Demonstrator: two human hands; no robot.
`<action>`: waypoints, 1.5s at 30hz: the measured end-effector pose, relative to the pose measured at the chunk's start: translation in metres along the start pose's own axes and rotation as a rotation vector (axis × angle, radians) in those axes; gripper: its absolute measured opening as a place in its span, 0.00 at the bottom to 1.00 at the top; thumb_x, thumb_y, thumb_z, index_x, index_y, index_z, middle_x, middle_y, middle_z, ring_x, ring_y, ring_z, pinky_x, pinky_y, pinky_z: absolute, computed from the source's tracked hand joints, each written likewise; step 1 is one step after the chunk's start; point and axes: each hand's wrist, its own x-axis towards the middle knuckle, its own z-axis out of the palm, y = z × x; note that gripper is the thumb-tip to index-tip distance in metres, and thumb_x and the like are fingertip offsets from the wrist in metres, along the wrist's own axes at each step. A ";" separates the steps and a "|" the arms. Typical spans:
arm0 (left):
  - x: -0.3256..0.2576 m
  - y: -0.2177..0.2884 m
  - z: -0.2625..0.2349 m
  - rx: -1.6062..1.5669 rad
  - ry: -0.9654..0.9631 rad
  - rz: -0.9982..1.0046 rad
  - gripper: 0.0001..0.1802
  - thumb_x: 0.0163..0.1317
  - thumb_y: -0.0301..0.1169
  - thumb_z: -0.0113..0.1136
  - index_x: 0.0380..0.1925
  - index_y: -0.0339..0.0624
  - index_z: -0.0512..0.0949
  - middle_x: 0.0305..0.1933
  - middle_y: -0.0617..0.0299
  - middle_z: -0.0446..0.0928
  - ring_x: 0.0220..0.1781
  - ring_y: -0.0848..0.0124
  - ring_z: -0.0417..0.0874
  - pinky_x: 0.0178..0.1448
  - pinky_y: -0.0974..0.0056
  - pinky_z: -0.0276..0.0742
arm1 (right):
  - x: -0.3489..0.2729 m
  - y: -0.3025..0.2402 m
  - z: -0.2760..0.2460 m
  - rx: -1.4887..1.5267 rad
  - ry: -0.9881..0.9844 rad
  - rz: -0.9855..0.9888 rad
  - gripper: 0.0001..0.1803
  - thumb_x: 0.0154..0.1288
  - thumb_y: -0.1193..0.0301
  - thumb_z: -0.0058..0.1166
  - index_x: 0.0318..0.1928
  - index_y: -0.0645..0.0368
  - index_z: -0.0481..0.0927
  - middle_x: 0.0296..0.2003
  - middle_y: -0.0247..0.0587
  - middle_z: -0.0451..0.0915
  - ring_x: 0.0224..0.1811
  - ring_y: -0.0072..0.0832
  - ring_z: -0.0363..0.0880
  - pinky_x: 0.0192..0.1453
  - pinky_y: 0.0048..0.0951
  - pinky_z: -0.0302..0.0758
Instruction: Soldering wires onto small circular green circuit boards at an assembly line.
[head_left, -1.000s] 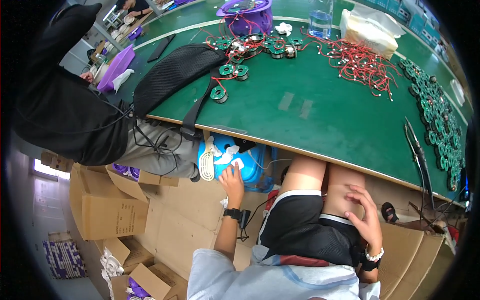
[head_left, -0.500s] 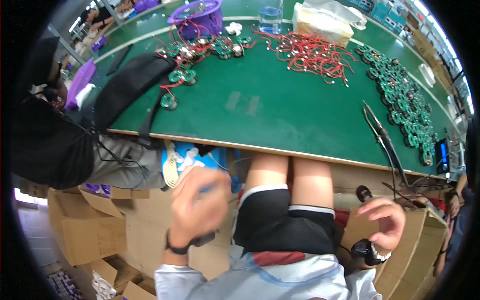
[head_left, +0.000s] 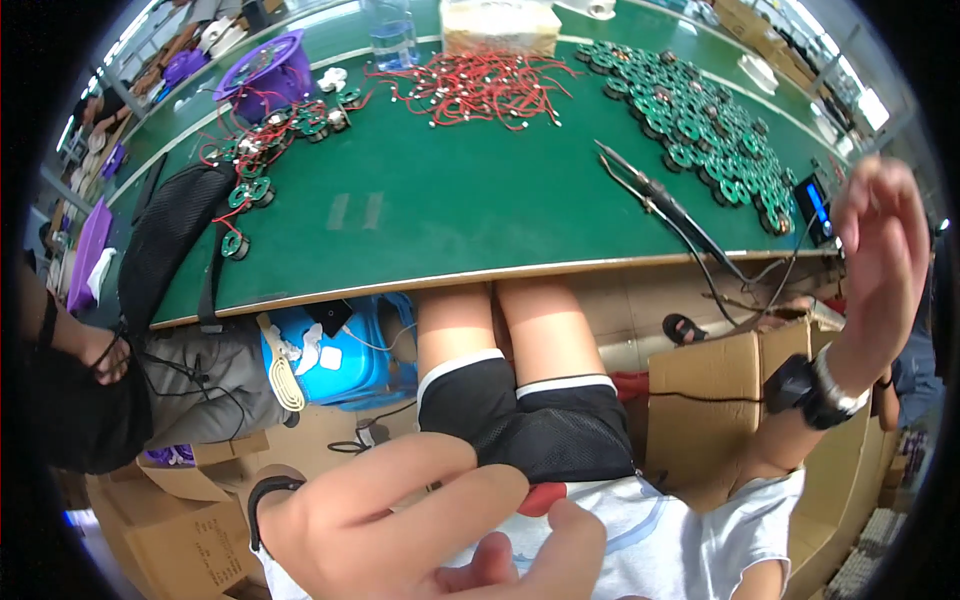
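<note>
My left hand (head_left: 420, 520) is close to the view in front of my lap, its fingers loosely bent and apart, with nothing seen in it. My right hand (head_left: 885, 250) is raised at the far right, beside a small device with a lit blue display (head_left: 817, 207). Its fingers point upward and curl a little; no object shows in them. On the green table (head_left: 450, 210), a soldering iron (head_left: 665, 200) with a black handle lies towards the right. Green ring-shaped circuit boards (head_left: 690, 125) are massed behind it. A heap of red wires (head_left: 480, 88) lies at the back middle.
Back left, a purple basket (head_left: 268, 75) stands by boards with red wires (head_left: 250, 190). A black bag (head_left: 175, 235) lies near a co-worker's arm (head_left: 85, 345). Cardboard boxes (head_left: 705, 395) and a blue bin (head_left: 345, 370) sit below the table edge. A cable trails from the iron.
The view has turned to the right, so the table's things appear farther left. My left hand has come lower and closer; my right hand has risen towards the lit device.
</note>
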 end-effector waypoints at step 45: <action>0.143 -0.040 0.214 -1.701 0.283 -0.316 0.10 0.57 0.30 0.53 0.35 0.36 0.73 0.28 0.65 0.72 0.25 0.83 0.66 0.27 0.79 0.60 | -0.010 0.117 -0.026 0.756 -0.611 0.688 0.14 0.57 0.62 0.52 0.35 0.60 0.77 0.24 0.27 0.75 0.15 0.07 0.59 0.15 0.09 0.51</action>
